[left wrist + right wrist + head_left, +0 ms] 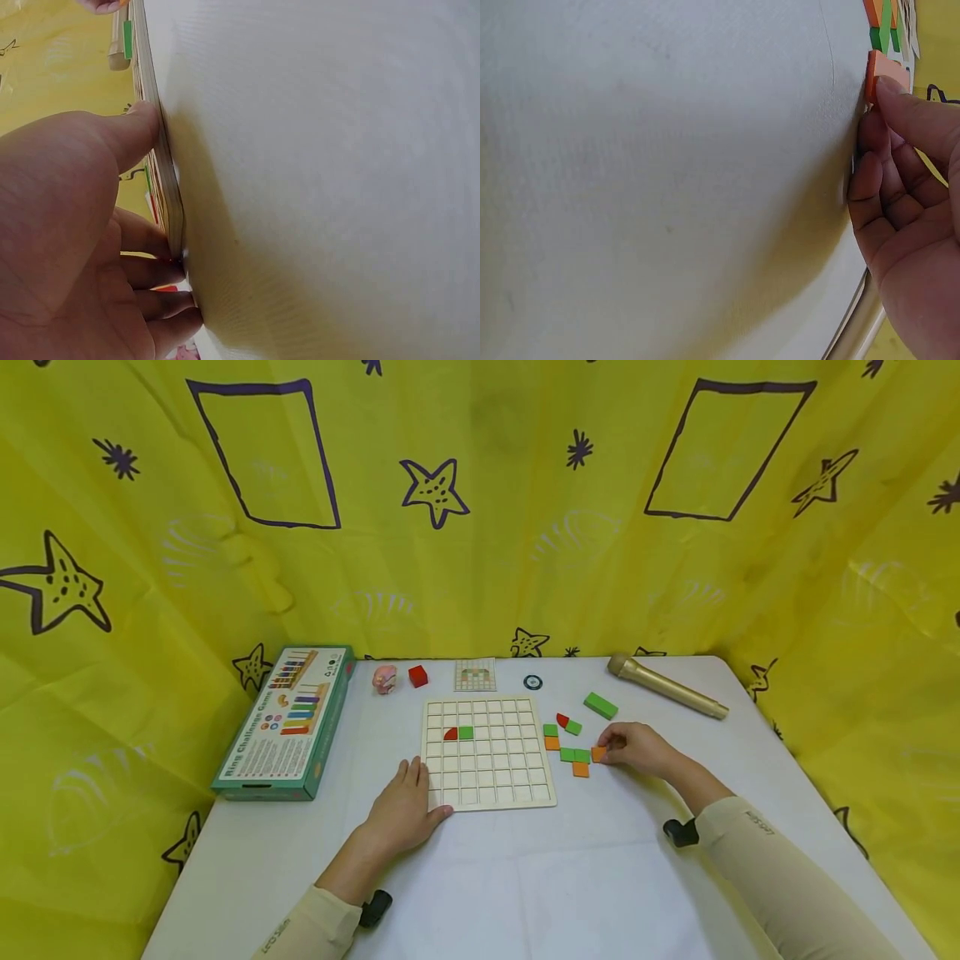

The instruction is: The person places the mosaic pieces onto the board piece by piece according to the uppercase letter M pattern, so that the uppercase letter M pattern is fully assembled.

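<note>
— Where's my right hand [637, 748]?
— Right of centre in the frame, fingers pinching an orange tile [597, 754] beside the loose tiles.
— And my left hand [405, 806]?
— Flat and relaxed, thumb against the grid board [487, 752], lower left corner.

My right hand [637, 750] covers most of the orange tile [597, 753] it pinches. The print on the small card [475, 675] at the back of the bench [570, 877] is too small to read, and both my sleeves [780, 877] run off the bottom edge.
</note>
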Available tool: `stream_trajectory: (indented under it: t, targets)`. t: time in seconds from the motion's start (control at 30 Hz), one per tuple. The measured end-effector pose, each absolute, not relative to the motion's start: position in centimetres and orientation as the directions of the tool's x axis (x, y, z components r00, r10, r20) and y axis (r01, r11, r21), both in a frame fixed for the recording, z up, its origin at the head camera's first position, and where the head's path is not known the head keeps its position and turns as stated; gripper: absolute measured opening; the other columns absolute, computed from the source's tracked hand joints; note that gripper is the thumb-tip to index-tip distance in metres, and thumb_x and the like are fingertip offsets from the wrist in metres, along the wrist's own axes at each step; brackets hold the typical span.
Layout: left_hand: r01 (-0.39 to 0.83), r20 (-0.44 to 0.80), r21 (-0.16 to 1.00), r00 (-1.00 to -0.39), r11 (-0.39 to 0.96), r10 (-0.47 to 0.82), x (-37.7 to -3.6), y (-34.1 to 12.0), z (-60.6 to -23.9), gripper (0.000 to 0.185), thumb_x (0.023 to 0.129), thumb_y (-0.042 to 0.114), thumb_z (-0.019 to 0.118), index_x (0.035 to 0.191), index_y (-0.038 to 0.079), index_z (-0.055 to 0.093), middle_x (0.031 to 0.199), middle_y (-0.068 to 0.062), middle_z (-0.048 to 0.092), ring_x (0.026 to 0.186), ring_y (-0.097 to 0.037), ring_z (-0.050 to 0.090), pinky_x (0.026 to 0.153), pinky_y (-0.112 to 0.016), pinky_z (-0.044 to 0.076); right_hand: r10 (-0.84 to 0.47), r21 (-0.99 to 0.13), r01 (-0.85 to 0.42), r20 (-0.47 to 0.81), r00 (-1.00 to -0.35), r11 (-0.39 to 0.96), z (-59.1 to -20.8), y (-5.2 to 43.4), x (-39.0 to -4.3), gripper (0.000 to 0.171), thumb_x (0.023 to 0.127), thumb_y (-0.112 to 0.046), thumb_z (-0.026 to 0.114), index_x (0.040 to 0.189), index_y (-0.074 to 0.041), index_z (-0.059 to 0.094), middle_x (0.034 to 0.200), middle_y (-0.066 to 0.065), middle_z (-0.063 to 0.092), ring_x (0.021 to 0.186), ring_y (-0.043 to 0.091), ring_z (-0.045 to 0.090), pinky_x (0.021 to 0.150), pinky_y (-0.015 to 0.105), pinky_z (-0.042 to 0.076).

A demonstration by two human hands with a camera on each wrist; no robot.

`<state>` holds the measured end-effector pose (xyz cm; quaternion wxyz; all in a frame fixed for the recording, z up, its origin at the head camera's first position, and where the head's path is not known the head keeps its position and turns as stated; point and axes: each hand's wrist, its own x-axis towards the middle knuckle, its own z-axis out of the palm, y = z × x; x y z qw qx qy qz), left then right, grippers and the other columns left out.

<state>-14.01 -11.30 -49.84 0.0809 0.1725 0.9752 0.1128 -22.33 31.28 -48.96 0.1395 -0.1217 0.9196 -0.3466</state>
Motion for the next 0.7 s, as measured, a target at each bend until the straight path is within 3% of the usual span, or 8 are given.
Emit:
stream_trajectory:
  t: [0.2,0.7]
  targets:
    - [0.320,-0.115,0.254,-0.927,0.913,0.357,-14.1,-11.4,-49.9,0.088,0.097,0.049,0.063,0.145,-0.019,0.035,0.154,-0.034,0.031,0.145,-0.049,0.027,0.116,-0.050,0.029,-0.295,-0.679,-0.090,-0.192,-0.936,0.729,-48.7,31.5,-22.4,0.012,0.093,-0.011,0.073,0.104,-0.005,0.072,0.097,0.003,0.069,0.090,0.023,0.055,0.082,0.036,0.048]
    - [0.307,-0.131,0.246,-0.929,0.920,0.345,-14.1,-11.2,-49.8,0.088,0.097,0.049,0.063,0.146,-0.018,0.035,0.155,-0.033,0.031,0.145,-0.049,0.026,0.117,-0.050,0.028,-0.253,-0.695,-0.069,-0.166,-0.953,0.716,-47.1,31.1,-23.8,0.015,0.096,-0.012,0.069,0.105,0.000,0.072,0.097,0.007,0.070,0.085,0.022,0.058,0.074,0.032,0.051]
